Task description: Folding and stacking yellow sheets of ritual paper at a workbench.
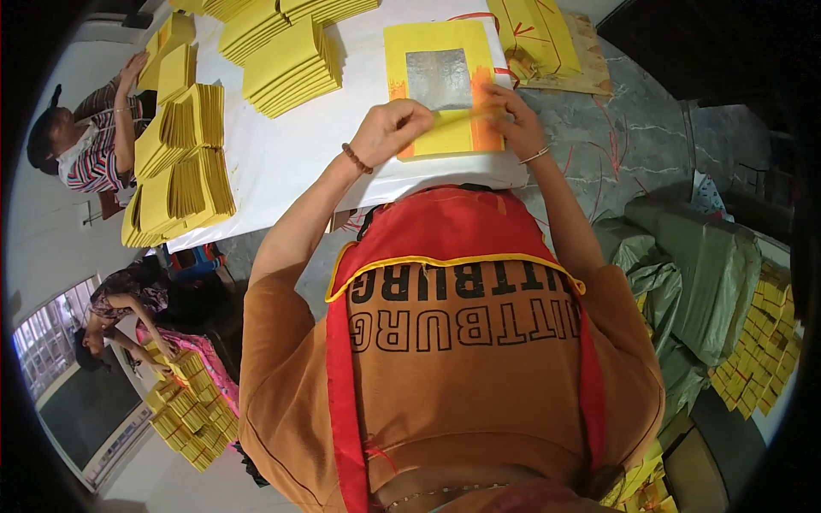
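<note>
A stack of yellow paper sheets (pixel 436 38), with a silver rectangle in the middle and orange bands at both sides, lies at the near edge of the white-covered table. Over its near left part, my left hand (pixel 389 132) is closed, thumb and fingers pinching the near edge of the top sheet. My right hand (pixel 519 128) is bent around that sheet's right side, fingers on the orange band. Between the two hands the lifted edge of the paper is blurred by motion. A beaded bracelet circles my left wrist, a thin bangle my right.
Folded yellow paper stacks (pixel 291 68) stand left on the white table (pixel 359 51). A tied yellow bundle (pixel 539 38) sits at the far right. One person (pixel 94 141) handles stacks at left; another (pixel 132 299) bends over bundles. Green sacks (pixel 701 265) lie at right.
</note>
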{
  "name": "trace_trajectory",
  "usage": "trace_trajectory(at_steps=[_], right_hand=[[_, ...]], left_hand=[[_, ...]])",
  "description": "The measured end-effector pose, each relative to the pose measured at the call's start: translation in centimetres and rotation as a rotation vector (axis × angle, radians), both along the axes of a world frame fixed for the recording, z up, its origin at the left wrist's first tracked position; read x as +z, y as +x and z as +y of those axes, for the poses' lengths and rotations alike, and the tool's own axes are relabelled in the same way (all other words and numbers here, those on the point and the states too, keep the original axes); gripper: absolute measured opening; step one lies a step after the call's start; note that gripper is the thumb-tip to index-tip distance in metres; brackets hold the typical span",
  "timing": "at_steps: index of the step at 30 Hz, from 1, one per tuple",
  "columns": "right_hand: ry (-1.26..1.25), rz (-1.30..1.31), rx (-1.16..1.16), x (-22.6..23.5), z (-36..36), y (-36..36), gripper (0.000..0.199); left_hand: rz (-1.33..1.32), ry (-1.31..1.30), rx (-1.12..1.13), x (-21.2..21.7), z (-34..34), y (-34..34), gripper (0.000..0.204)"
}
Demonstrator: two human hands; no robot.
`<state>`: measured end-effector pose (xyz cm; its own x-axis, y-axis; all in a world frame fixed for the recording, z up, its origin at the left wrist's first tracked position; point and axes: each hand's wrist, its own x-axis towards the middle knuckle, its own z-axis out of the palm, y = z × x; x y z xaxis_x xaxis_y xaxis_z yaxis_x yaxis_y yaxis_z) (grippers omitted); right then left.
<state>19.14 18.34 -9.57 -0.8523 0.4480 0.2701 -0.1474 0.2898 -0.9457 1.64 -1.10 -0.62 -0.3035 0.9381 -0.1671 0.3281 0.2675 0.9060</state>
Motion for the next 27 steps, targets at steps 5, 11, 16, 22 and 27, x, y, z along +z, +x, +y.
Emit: trace_trajectory(at_steps=[5,11,16,22,27], right_hand=[[-0.258,-0.018,-0.081,-0.5,-1.0,-0.3,0.025],[0.548,0.022,-0.075,1.6,0.6,-0.7,0.032],[1.043,-0.081,-0.007,5.7,-0.9,1.7,0.029],[0.579,-0.224,0.072,4.9,-2.3,1.9,0.022],[-0.006,-0.193,-0.254,3.5,-2.5,-0.6,0.029]], left_hand=[[0.527,0.341,-0.118,0.0,-0.6,-1.7,0.032],[0.960,0.356,-0.138,-1.4,-0.2,-2.9,0.038],[1.059,0.423,-0.285,0.0,-2.5,-0.9,0.028],[0.653,0.358,-0.002,-0.9,-2.6,1.1,0.013],[0.338,0.049,0.326,-2.0,-0.5,0.4,0.028]])
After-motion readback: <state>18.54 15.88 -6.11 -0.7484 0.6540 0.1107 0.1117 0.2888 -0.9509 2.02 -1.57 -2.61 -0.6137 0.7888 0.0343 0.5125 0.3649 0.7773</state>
